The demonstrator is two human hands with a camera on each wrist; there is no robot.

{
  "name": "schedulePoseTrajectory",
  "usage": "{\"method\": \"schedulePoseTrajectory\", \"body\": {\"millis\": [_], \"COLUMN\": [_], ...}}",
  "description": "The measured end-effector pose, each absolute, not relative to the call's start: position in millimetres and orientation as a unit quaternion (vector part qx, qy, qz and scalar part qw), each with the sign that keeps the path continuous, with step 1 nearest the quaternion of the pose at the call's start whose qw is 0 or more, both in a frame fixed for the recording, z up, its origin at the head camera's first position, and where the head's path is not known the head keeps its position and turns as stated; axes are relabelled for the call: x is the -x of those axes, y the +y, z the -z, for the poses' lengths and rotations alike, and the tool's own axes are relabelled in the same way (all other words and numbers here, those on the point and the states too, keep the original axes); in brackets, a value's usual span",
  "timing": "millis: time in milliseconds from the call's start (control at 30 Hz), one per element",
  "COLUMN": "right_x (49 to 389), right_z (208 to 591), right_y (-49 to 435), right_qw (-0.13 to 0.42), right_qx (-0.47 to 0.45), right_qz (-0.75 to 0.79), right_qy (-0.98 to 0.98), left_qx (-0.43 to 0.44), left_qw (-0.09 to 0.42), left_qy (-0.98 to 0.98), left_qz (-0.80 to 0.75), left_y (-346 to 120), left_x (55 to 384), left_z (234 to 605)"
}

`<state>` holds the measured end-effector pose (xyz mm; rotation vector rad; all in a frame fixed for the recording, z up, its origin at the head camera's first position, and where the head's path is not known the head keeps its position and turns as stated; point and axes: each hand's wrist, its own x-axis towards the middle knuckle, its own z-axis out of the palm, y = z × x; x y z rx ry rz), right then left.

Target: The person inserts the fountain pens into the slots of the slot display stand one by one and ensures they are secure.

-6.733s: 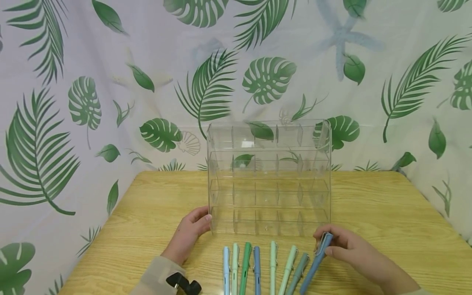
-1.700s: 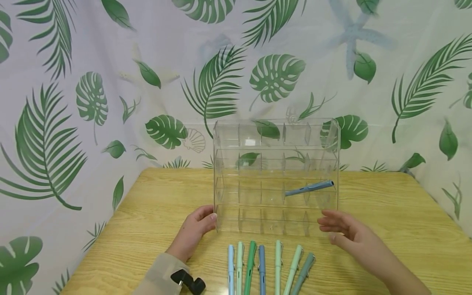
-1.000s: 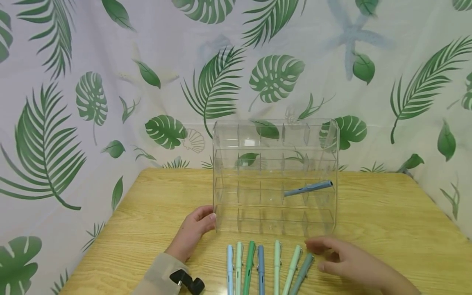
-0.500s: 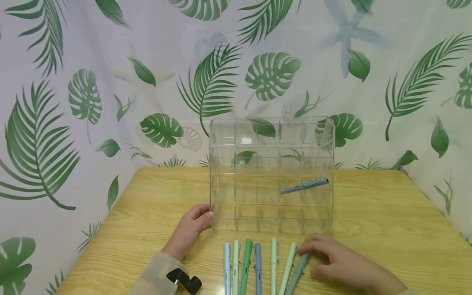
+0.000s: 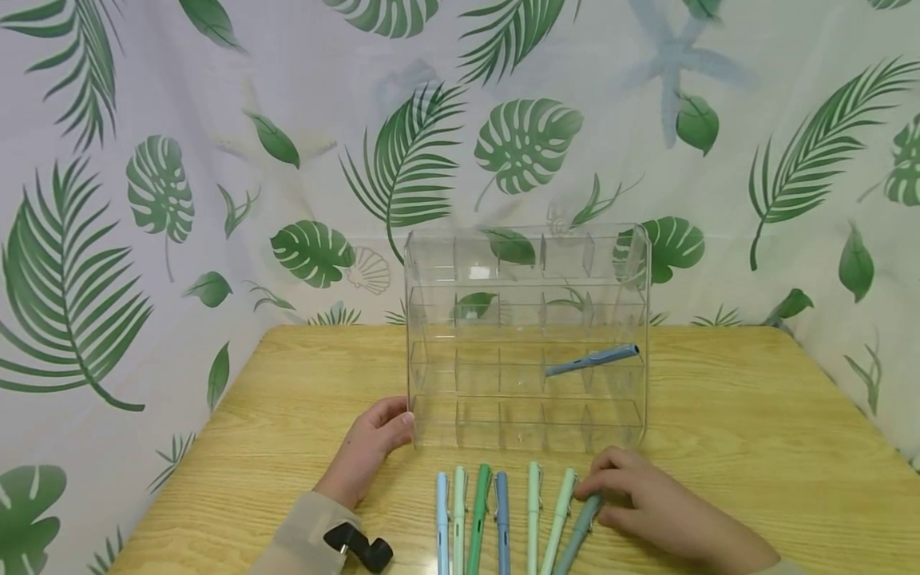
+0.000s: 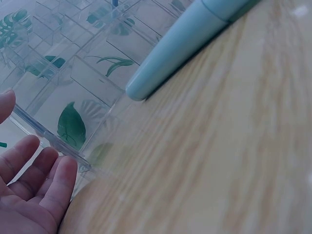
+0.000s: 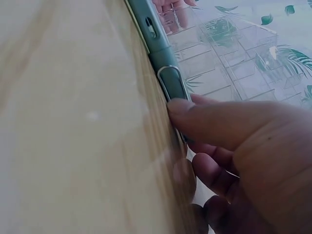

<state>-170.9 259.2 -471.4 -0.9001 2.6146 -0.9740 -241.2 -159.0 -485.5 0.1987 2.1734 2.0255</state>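
My left hand (image 5: 370, 451) holds the lower left edge of a clear acrylic organizer (image 5: 521, 411), thumb in front and fingers on the outer side. This grip also shows in the left wrist view, where the fingers lie around the clear side panel (image 6: 51, 139). My right hand (image 5: 647, 499) pinches the cap end of a grey-green pen (image 5: 577, 535) lying on the table. In the right wrist view, its thumb (image 7: 183, 107) presses by the metal clip, the other fingers partly hidden behind. A blue pen (image 5: 592, 359) rests slanted in the organizer, towards the right.
Left of the grey-green pen lie several more: light blue (image 5: 442, 519), green (image 5: 478, 519), blue (image 5: 502, 519) and pale green ones (image 5: 533, 519). All lie on the wooden table (image 5: 719, 399). A leaf-print cloth (image 5: 287, 80) hangs behind. A black clamp (image 5: 359, 549) sits at the left sleeve.
The blue pen went from my right hand into the organizer. My right hand then came down and left to the grey-green pen and took hold of it. My left hand stayed at the organizer's edge.
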Motion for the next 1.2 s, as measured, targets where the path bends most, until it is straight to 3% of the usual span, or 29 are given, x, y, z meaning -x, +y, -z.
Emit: {"method": "schedulePoseTrajectory", "body": {"millis": [400,1200], "right_x": [171.3,173.6], "right_z": [473.0,472.9], "right_y": [264.2,283.5], "right_qw": [0.057,0.182], "right_qx": [0.349,0.324], "right_qz": [0.329,0.473], "right_qy": [0.876,0.799], "left_qx": [-0.074,-0.071], "left_qw": [0.079,0.082], "left_qy": [0.724,0.721], "left_qz": [-0.681,-0.684], "left_y": [-158.3,-158.2], "left_x": [243.6,243.1], "left_z": [486.5,488.3]}}
